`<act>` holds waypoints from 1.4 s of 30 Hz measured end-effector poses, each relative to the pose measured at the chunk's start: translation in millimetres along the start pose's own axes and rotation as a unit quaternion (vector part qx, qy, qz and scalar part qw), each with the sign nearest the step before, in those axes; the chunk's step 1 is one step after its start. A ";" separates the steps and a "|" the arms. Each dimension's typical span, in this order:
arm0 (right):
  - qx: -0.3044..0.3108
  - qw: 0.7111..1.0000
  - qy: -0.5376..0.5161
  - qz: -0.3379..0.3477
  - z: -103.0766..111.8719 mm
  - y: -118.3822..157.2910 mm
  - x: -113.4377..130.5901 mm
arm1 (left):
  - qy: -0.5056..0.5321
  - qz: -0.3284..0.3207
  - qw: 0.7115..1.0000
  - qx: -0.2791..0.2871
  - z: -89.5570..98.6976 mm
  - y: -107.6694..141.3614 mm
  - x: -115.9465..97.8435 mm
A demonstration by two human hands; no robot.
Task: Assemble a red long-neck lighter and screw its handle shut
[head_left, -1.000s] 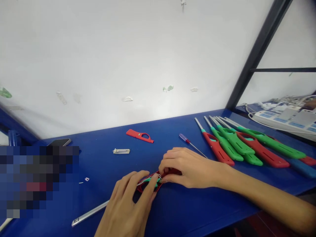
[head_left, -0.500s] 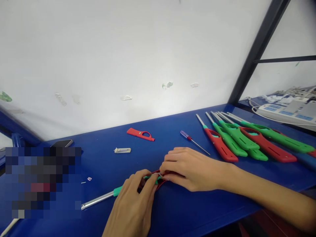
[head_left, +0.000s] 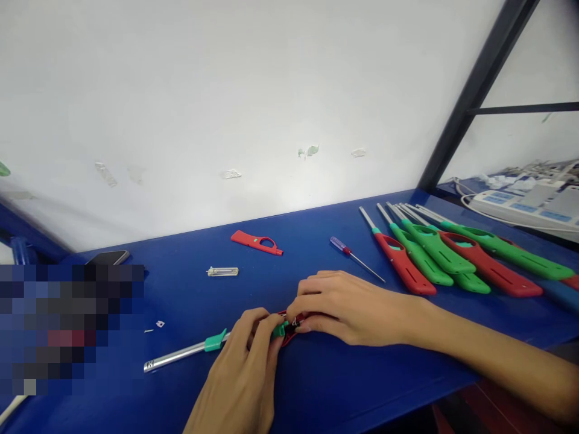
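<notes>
Bright, even light floods the wall (head_left: 253, 90) behind the bench (head_left: 344, 380), glowing palest just above it; underneath the bench, it's dim! A pixelated patch (head_left: 67, 331) blots the bench's left end, while the power strip (head_left: 511, 204) beyond its right looks soft, stretched.

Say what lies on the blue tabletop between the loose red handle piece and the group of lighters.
A screwdriver lies between the red handle piece and the lighters, touching neither; the head view shows it.
</notes>
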State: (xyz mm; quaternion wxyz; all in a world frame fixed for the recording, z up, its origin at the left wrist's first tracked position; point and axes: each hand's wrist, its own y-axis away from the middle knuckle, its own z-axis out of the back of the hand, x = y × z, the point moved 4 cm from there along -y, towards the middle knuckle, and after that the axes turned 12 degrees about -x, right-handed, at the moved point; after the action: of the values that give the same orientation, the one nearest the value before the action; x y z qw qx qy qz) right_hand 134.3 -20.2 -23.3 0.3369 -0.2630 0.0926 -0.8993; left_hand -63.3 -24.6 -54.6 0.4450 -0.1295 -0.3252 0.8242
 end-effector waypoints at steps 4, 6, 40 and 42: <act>0.000 1.000 -0.021 -0.006 0.4 0.1 -1.0 | 0.007 -0.001 1.000 0.005 0.1 3.2 0.7; -0.003 0.999 -0.030 -0.021 0.8 -0.6 -0.7 | 0.005 -0.003 1.000 0.008 0.1 4.5 0.7; 0.020 0.996 0.082 -0.003 -11.9 -6.7 6.7 | 0.080 0.087 0.993 -0.004 0.8 -8.0 -2.7; 0.020 0.998 0.064 -0.022 -12.1 -6.8 4.3 | 0.075 0.086 0.993 -0.008 0.7 -7.7 -3.2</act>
State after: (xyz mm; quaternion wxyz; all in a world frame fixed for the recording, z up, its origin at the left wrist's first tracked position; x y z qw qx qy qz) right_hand 121.3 -18.1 -29.4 0.3161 -0.2000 0.0900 -0.9230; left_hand -56.8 -24.5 -49.3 0.3947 -0.2219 -0.2853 0.8447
